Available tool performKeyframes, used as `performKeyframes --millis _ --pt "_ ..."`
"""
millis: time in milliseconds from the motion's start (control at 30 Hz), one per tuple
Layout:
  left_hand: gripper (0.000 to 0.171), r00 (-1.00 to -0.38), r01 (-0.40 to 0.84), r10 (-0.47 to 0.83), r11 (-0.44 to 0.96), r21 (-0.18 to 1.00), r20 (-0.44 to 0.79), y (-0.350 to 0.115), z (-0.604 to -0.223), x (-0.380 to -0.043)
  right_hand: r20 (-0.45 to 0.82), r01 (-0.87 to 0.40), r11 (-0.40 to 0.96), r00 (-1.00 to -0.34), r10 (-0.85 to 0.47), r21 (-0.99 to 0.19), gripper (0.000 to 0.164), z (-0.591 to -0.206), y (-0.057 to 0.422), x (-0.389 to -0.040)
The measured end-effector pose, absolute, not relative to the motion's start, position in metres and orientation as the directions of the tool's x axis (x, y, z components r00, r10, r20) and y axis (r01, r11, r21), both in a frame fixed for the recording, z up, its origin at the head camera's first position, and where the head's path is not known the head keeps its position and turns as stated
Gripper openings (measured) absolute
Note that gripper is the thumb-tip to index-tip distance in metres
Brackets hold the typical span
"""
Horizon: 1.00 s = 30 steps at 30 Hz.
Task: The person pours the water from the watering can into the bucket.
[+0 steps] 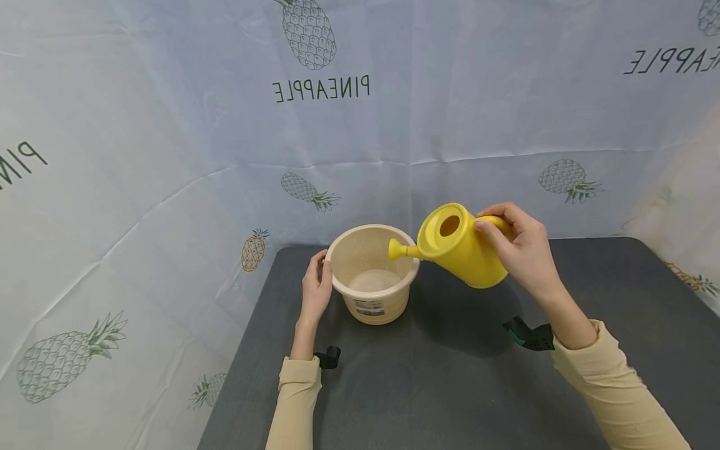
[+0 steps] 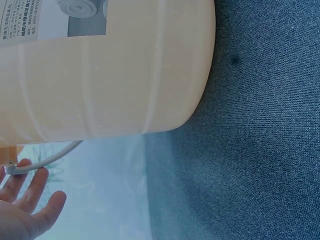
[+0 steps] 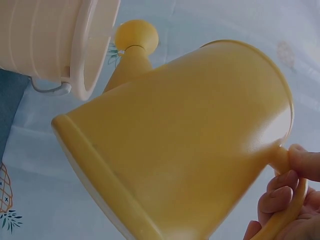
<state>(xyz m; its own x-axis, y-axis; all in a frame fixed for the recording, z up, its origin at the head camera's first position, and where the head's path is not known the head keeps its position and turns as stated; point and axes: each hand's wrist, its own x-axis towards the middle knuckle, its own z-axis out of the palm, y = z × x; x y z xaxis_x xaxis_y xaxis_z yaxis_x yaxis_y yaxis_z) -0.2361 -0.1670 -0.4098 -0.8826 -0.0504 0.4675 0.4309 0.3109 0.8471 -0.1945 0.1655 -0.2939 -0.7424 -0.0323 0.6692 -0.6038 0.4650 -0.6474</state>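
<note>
In the head view, a cream plastic bucket [image 1: 371,310] stands upright on the dark table. My left hand [image 1: 317,287] rests against the left side of its rim. The left wrist view shows several fingers [image 2: 35,190] loosely extended at the bucket's grey handle [image 2: 60,156]; the rim contact lies outside that view. My right hand [image 1: 520,244] grips the handle of a yellow watering can [image 1: 469,256], held above the table to the bucket's right. The can tilts left, its spout head [image 1: 395,250] over the bucket's opening. I cannot make out any stream of water.
The dark table [image 1: 427,400] reaches towards me and to the right. A pale curtain [image 1: 169,112] printed with pineapples hangs behind and at the left. Black straps sit at both wrists, and a printed label [image 2: 50,20] is on the bucket.
</note>
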Motion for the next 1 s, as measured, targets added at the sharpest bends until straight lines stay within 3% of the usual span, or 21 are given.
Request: performKeyframes --millis 1000 --pt "0.035 -0.886 0.431 -0.035 0.303 0.850 0.462 -0.1682 -0.4108 -0.2368 0.676 -0.616 0.451 -0.736 -0.036 -0.646 0.013 -0.2923 0.1656 -0.1945"
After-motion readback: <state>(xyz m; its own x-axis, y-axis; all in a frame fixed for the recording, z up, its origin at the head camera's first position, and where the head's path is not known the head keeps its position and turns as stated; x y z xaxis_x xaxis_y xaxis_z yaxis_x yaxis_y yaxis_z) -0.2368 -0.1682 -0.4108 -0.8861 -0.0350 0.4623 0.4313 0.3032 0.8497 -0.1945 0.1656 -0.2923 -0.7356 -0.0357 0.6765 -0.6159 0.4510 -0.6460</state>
